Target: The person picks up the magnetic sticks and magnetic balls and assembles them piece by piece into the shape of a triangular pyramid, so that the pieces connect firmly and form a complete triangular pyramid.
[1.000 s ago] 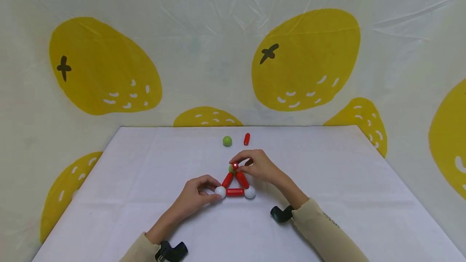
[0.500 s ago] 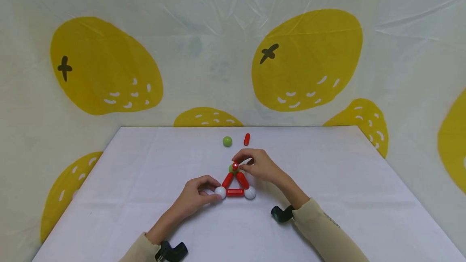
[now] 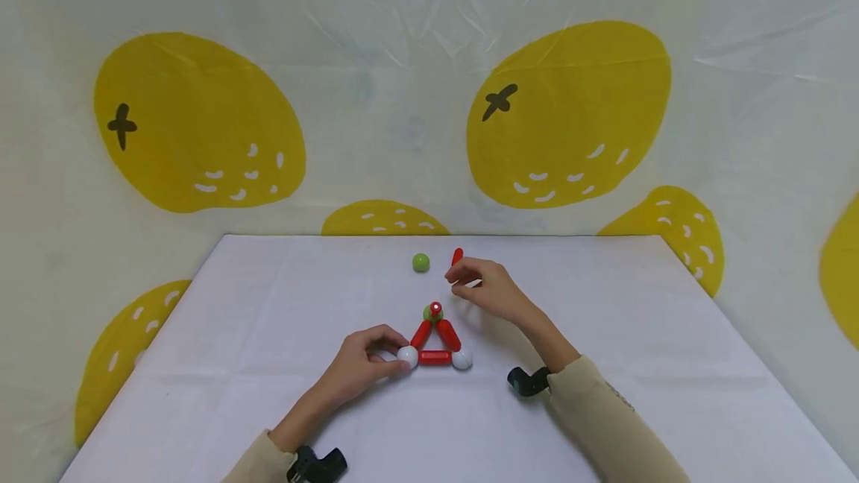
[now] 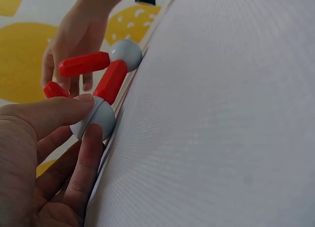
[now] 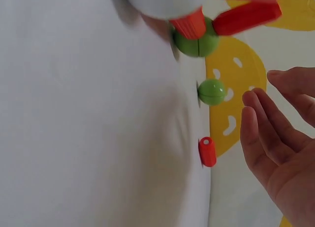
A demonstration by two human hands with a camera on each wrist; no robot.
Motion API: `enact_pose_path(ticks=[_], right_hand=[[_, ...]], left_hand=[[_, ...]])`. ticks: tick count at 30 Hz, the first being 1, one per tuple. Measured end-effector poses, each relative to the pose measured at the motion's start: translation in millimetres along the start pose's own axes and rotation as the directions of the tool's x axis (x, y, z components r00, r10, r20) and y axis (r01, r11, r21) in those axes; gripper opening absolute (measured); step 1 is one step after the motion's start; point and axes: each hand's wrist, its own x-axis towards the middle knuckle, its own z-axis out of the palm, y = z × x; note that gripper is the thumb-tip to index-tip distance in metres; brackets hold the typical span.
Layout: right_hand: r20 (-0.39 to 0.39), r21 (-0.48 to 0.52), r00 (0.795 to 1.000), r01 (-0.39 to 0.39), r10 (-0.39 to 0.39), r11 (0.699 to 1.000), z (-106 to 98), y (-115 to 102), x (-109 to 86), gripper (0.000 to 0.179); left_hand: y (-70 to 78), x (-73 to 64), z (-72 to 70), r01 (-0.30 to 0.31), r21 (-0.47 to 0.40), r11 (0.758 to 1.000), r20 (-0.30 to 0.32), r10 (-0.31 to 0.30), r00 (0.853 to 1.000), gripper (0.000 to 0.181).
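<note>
Three red rods and three balls form a triangle. My left hand [image 3: 362, 358] pinches its near-left white ball [image 4: 106, 119] between thumb and finger. A red rod [image 3: 435, 358] joins that ball to the second white ball [image 3: 462, 359]. At the far corner is a green ball [image 5: 197, 42], from which another red rod [image 5: 248, 17] sticks up. My right hand [image 3: 488, 289] is off the triangle, beyond and right of it, with relaxed fingers and nothing between them. Its fingertips overlap a loose red rod [image 5: 207, 152] in the head view; the right wrist view shows them apart.
A loose green ball [image 3: 420, 263] lies near the back of the white table [image 3: 302, 282], left of the loose rod. Behind the table hangs a pale cloth [image 3: 382, 95] printed with large yellow fruit. A dark wrist camera [image 3: 529, 382] juts from the right sleeve.
My right hand has left the rod on top of the far green ball and moved back and right, towards the loose red rod. My left hand stays on the white ball.
</note>
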Motion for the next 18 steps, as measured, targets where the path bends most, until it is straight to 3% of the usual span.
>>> enact_pose_path(ticks=[9, 18], right_hand=[[-0.055, -0.040, 0.997, -0.057, 0.055, 0.998, -14.9, 13.4, 25.3, 0.023], [-0.103, 0.003, 0.966, -0.239, 0.238, 0.971, -17.5, 30.4, 42.7, 0.037]], left_hand=[[-1.8, 1.0, 2.2, -0.006, -0.005, 1.000, 0.000, 0.006, 1.000, 0.027], [-1.3, 2.9, 2.5, 0.001, -0.010, 1.000, 0.009, -0.001, 1.000, 0.027]])
